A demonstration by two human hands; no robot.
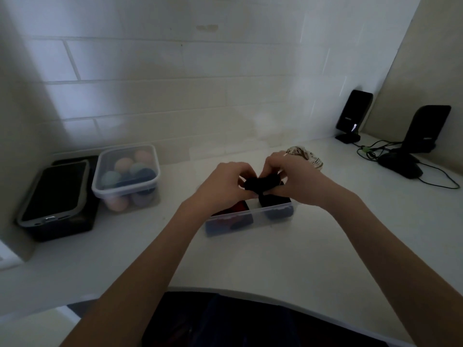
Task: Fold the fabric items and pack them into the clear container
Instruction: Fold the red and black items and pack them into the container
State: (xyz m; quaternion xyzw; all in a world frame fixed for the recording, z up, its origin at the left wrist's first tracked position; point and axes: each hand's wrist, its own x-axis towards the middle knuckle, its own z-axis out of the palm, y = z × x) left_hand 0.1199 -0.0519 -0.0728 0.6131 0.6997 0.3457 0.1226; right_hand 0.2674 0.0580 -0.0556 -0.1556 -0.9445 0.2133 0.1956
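A small black fabric item (261,184) is pinched between both hands just above the clear container (253,219). My left hand (225,182) grips its left end and my right hand (292,180) grips its right end. The container sits on the white counter and holds a red fabric piece (239,206) on the left and dark fabric (278,211) on the right. A striped light fabric item (309,156) lies on the counter behind my right hand, partly hidden by it.
A lidded clear box of coloured balls (126,176) stands at the left, beside a black box (62,222) with a phone (56,191) on top. Two black speakers (353,115) (427,128), a mouse (400,165) and cables (370,150) sit at the right. The tiled wall runs behind.
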